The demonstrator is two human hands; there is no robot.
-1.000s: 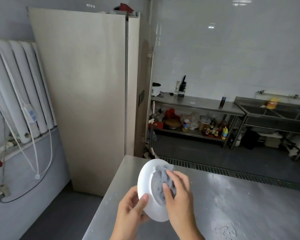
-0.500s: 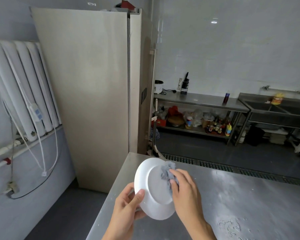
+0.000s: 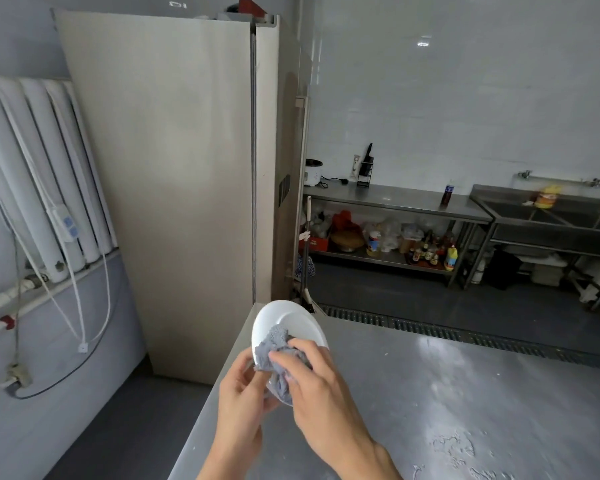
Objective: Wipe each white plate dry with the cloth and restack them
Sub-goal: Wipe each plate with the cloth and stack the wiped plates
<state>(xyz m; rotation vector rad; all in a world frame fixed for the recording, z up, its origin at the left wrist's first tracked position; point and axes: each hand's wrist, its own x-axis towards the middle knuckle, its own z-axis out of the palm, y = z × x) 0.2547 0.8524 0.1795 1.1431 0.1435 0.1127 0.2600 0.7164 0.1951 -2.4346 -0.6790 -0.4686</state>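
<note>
Plate (image 3: 284,320), white, tilted above the steel table's (image 3: 430,393) corner; left hand (image 3: 243,393) grips its lower edge; right hand (image 3: 321,382) presses a bunched grey cloth (image 3: 274,348) onto it.

A plate (image 3: 284,322) is held tilted above the near left corner of the table (image 3: 430,393), between the two hands. The left hand (image 3: 243,400) is placed at its lower left edge and the right hand (image 3: 323,386) at its lower right, with the cloth (image 3: 278,348) pressed between this hand and the plate. Behind that corner, to the left, a tall cabinet (image 3: 160,168) is set, and a radiator (image 3: 32,168) is mounted on the wall further left. Behind the table a floor grate (image 3: 430,329) is laid across. Beyond it, against the far wall, a counter (image 3: 395,199) is placed, with a rice cooker (image 3: 313,172), a knife rack (image 3: 366,169) and a bottle (image 3: 447,195) on it and a shelf (image 3: 378,259) under it. A sink (image 3: 551,216) is joined to its right.
</note>
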